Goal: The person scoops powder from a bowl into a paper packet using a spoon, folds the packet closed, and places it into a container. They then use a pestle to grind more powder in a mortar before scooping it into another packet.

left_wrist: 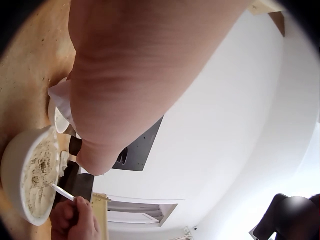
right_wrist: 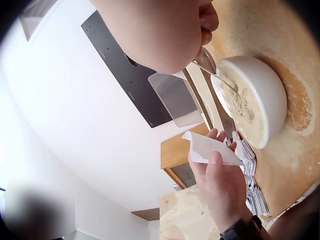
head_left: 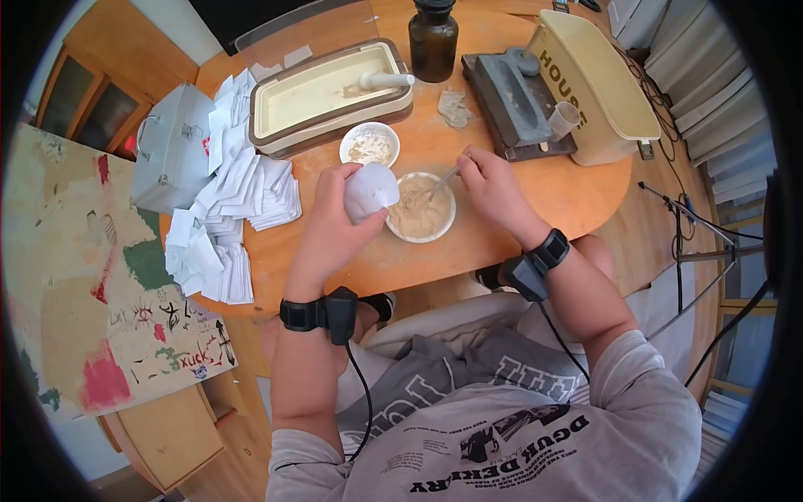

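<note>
My left hand (head_left: 328,230) grips a bent piece of white paper (head_left: 368,188), thumb on one side and fingers on the other. The paper overlaps the left rim of a white bowl (head_left: 452,219) in the head view. Beige, powdery mix (head_left: 420,222) with darker specks fills much of this bowl. From the right, my right hand (head_left: 499,188) pinches a thin, pale-handled stirrer (left_wrist: 64,191); its lower end is hidden in the mix. Just behind stands a smaller white bowl (head_left: 370,126) holding pale, flaky powder.
Stacks of folded white papers (head_left: 272,192) lie at left beside a silver case (head_left: 174,151). A cream tray (head_left: 268,125) with a white pestle-like tool, a dark jar (head_left: 433,46), a grey stone-like block (head_left: 510,96), a small cup (head_left: 565,120) and a cream bin (head_left: 602,92) stand behind.
</note>
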Action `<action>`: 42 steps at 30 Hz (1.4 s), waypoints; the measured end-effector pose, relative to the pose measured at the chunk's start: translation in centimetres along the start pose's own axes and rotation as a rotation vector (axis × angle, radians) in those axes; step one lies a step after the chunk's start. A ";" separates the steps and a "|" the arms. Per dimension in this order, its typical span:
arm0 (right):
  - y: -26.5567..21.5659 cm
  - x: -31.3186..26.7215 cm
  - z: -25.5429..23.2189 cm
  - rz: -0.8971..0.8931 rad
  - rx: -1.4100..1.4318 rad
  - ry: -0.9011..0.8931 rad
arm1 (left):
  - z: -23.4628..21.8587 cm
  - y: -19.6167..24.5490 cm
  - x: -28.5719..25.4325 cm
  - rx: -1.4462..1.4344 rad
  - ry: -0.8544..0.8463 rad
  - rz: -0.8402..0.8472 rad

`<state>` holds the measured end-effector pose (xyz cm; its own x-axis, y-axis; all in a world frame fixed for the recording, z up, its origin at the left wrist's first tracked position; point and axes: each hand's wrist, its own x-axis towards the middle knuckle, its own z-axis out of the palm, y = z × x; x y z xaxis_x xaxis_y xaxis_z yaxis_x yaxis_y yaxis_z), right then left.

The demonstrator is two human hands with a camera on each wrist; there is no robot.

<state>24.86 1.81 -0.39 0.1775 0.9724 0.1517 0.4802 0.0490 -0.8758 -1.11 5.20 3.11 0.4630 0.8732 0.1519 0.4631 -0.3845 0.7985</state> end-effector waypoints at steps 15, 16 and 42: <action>-0.6 1.3 -2.0 0.140 0.248 0.022 | 0.8 -0.5 -0.2 0.228 0.010 0.066; -1.2 1.3 -2.2 0.138 0.248 0.022 | 0.9 -0.5 -0.2 0.237 0.003 0.072; -1.7 -0.3 -1.1 -0.223 -0.200 0.005 | 0.1 -1.9 0.7 -0.602 0.165 -0.107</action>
<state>24.94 1.21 1.52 0.0522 0.9414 0.3332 0.6674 0.2153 -0.7129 -1.61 6.52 1.64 0.2926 0.9507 0.1027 -0.0286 -0.0986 0.9947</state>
